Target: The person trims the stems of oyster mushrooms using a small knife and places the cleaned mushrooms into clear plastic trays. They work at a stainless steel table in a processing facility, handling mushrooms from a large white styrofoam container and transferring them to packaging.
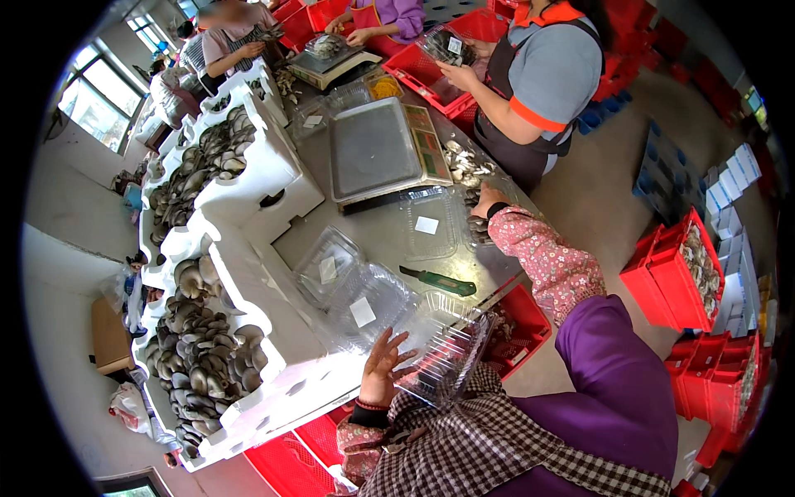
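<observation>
My left hand (383, 368) is low in the view, palm up with fingers apart. Beside it, a clear plastic clamshell container (456, 348) stands tilted against my checked apron (459, 435). Stretched forward, my right hand (489, 200) is at dark mushrooms (477, 227) in a clear tray by the table's edge; its fingertips are partly hidden, so a grip cannot be told. Open clamshell containers (366, 298) with white labels lie between my arms, and another labelled clear container (428, 242) rests left of my right hand. A green-handled knife (444, 281) lies on the metal table.
White foam boxes of oyster mushrooms (199, 366) line the left side. A weighing scale (376, 149) stands ahead, with mushroom pieces (466, 163) beside it. A red crate (515, 329) sits below the table edge. A co-worker (540, 81) holds a packed container across from me.
</observation>
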The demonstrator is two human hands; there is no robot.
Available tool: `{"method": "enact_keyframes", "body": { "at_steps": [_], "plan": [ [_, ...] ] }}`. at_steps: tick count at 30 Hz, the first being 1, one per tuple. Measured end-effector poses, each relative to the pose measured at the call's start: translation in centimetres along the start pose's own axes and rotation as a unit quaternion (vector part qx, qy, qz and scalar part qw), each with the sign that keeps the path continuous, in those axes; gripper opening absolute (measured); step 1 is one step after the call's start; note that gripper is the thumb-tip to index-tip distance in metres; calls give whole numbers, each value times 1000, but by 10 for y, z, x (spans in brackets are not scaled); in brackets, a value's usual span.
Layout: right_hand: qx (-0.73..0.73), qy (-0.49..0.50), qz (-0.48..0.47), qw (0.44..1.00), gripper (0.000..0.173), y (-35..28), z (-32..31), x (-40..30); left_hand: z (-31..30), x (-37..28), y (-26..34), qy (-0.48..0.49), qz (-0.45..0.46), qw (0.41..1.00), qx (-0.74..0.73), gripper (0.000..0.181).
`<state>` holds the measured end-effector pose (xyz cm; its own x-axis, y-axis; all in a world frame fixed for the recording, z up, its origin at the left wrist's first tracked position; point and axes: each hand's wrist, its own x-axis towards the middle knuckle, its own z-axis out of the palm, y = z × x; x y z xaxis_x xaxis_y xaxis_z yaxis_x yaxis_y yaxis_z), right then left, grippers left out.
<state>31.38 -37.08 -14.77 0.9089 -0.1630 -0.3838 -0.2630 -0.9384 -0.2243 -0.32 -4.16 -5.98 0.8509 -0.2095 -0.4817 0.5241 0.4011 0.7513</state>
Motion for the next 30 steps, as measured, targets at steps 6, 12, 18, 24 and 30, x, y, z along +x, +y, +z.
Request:
{"method": "enact_keyframes", "body": {
  "at_steps": [6, 12, 18, 24, 30],
  "plan": [
    [-59, 10, -96, 994, 71, -3, -19, -9, 0, -5, 1, 9, -2, 1000, -2, 71],
    [21, 37, -117, 992, 75, 24, -8, 2, -3, -1, -3, -20, 5, 1000, -18, 71],
    [36, 158, -94, 982, 69, 26, 0, -12, -5, 1, -3, -24, -1, 1000, -11, 68],
    [58, 255, -301, 917, 58, 41, 12, -83, -8, 3, -5, -29, 6, 999, -15, 67],
    [-14, 246, -290, 925, 63, 63, 34, -98, -2, 9, -4, -46, -6, 999, 1, 67]
  ]
}}
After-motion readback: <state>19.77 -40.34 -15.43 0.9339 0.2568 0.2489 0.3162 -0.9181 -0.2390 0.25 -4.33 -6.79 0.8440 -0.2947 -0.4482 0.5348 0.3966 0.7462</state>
